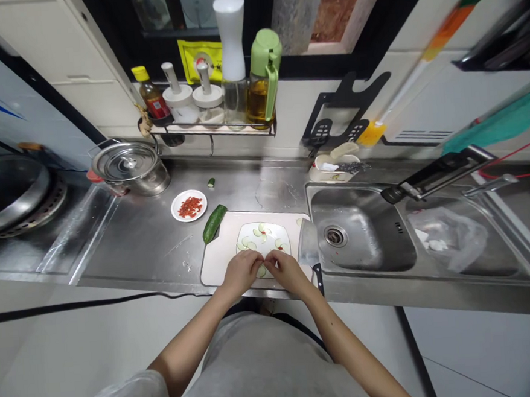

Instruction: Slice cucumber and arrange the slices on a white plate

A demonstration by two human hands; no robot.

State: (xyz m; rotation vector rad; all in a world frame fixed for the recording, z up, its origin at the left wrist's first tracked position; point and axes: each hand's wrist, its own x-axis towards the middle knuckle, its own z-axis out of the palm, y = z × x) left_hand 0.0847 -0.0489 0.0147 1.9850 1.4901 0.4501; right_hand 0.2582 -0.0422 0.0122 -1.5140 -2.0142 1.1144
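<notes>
My left hand (pixel 243 269) and my right hand (pixel 286 271) meet fingertip to fingertip over the near edge of a white square plate (pixel 249 231). Both are closed in a pinch at thin, pale green cucumber slices (pixel 261 272), partly covered by my fingers. Farther up the plate, more cucumber slices (pixel 262 229) lie in small fans with red bits among them. The plate rests on a pale cutting board (pixel 215 265). A cucumber (pixel 214 224) lies across the board's left edge. To the right, a cleaver (pixel 308 244) lies flat, its black handle (pixel 318 278) towards me.
Red chopped pieces fill a small white dish (pixel 175 209) behind the board, near a cucumber end (pixel 211 182). A steel pot (pixel 131 165) stands back left. The sink (pixel 362 228) is on the right, with a plastic bag (pixel 463 239) beyond. Bottles and jars line a wall shelf (pixel 215 128).
</notes>
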